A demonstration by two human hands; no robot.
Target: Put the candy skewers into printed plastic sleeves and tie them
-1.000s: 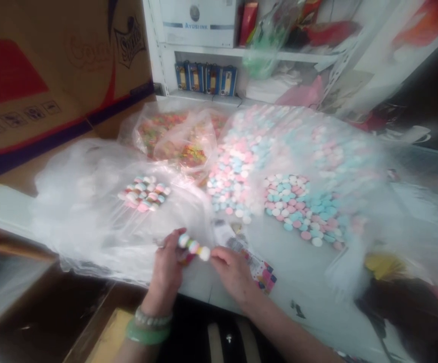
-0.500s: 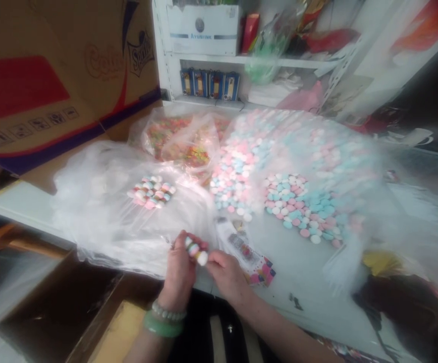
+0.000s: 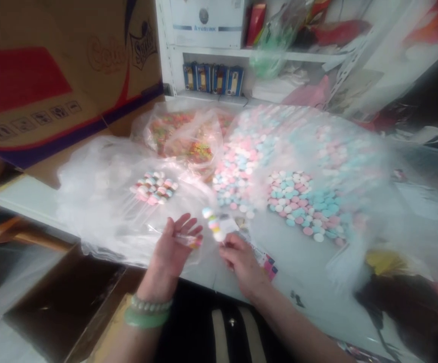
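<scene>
My right hand [image 3: 241,259] is closed, pinching the lower end of a short stack of pastel candies [image 3: 213,224] that sticks up and to the left from its fingers. My left hand [image 3: 175,247] is just to the left of it, palm up and fingers spread. A thin clear strip with a coloured tip [image 3: 190,241] lies across its fingers. Both hands hover over the near edge of the white table [image 3: 306,267]. A small pile of finished candy sticks [image 3: 154,187] rests on a clear plastic bag [image 3: 101,201] beyond my left hand.
Loose pink, blue and white candies [image 3: 298,201] spread over plastic at centre right. A bag of mixed bright sweets [image 3: 188,141] sits behind. Printed cards [image 3: 268,264] lie by my right hand. A large cardboard box [image 3: 52,75] stands at the left, and shelves [image 3: 219,50] stand behind.
My left hand has let go of the candy stack and opened its fingers. My right hand now holds the stack alone and has lifted it up and to the right.
</scene>
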